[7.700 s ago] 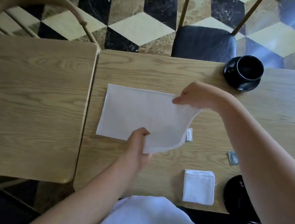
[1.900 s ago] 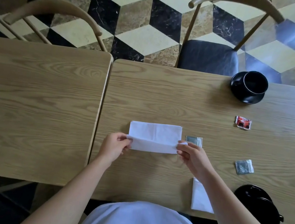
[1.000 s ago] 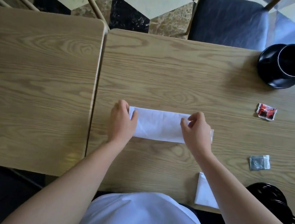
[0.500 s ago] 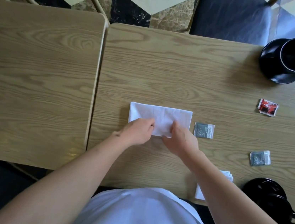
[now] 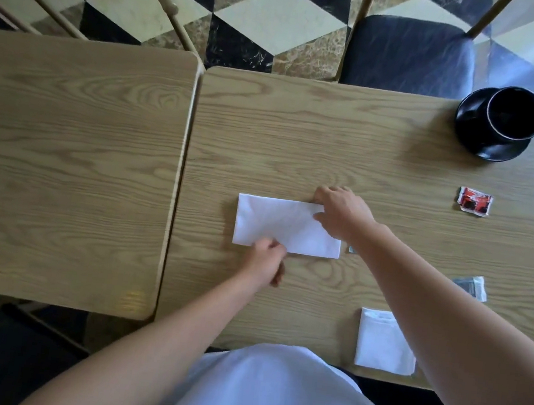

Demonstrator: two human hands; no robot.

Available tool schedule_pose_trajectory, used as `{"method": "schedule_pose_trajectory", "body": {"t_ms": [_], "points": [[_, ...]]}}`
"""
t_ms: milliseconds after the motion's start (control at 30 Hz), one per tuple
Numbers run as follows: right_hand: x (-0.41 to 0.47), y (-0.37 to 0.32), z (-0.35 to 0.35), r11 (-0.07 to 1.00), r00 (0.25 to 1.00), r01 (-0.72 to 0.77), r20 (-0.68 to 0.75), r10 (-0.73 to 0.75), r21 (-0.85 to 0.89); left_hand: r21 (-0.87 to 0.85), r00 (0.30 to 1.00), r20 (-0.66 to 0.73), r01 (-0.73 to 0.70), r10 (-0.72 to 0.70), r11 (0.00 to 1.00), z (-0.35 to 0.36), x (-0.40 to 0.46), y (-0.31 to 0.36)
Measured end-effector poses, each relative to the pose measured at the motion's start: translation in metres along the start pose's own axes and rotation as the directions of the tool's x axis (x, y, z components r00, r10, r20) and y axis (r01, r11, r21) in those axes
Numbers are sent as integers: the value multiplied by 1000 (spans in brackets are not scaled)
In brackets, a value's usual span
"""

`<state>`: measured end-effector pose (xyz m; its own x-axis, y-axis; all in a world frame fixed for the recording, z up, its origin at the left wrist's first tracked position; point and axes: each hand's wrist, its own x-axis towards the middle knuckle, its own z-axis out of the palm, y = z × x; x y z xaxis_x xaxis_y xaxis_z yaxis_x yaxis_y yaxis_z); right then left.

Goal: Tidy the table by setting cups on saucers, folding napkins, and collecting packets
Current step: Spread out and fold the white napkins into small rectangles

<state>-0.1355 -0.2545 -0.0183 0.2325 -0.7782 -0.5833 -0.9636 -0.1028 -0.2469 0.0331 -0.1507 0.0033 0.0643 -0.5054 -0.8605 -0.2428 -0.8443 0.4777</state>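
the left hand (image 5: 265, 259) pins the near edge of the white oblong paper napkin (image 5: 284, 226) while the right hand (image 5: 341, 213) pinches its far right corner, likely for the next fold

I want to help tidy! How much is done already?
Done: one cup sits on its saucer, and one folded napkin lies near the edge. In hand: both hands, left and right, are folding a second napkin. Left: the red packet and grey packet.

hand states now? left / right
Left hand: pinches the near edge of the napkin.
Right hand: grips the napkin's far right corner.
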Motion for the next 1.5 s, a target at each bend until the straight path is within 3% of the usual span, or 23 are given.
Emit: {"method": "schedule_pose_trajectory", "body": {"t_ms": [67,167,233,367,433,500,633,700,767,867,967,1067,1233,1367,1500], "points": [[3,-7,1,997,998,-49,46,51,-62,-64,962,231,163,-144,985,25,-14,-15],[0,-15,-5,983,987,-91,118,111,-162,-321,909,311,377,-279,869,37,-16,-23],[-5,-20,-12,984,977,-99,175,124,-147,-461,884,362,446,-296,767,37,-15,-24],[-27,-37,-26,998,937,-61,343,64,-19,-688,910,372,404,-186,602,38,-26,-23],[-43,-39,-32,992,925,-81,377,40,94,-831,943,330,310,-41,461,36,-30,-22],[-58,-36,-36,965,938,-123,344,36,233,-892,968,237,185,78,413,28,-33,-19],[-78,-29,-45,851,978,-194,170,125,488,-814,988,90,0,126,580,1,-33,13],[-88,-29,-45,728,980,-199,121,159,656,-783,980,-7,-131,201,609,-11,-30,31],[-100,-32,-36,550,979,-186,108,172,814,-755,966,-21,-185,259,630,-19,-30,40],[-115,-39,-4,305,966,-223,167,198,926,-704,979,23,-126,200,699,-19,-27,29],[-126,-43,39,194,914,-387,347,211,902,-567,999,50,28,0,823,-13,-21,-3],[-134,-44,78,170,852,-508,463,245,845,-480,983,77,183,-167,858,-8,-20,-31],[-131,-48,93,167,873,-421,348,343,892,-457,976,22,203,-217,866,-10,-17,-42],[-129,-50,92,120,910,-292,237,341,949,-340,979,-100,135,-178,931,-14,-15,-41],[-129,-46,87,-5,913,-345,337,232,939,-39,941,-335,-65,48,997,-17,-17,-39]]}}
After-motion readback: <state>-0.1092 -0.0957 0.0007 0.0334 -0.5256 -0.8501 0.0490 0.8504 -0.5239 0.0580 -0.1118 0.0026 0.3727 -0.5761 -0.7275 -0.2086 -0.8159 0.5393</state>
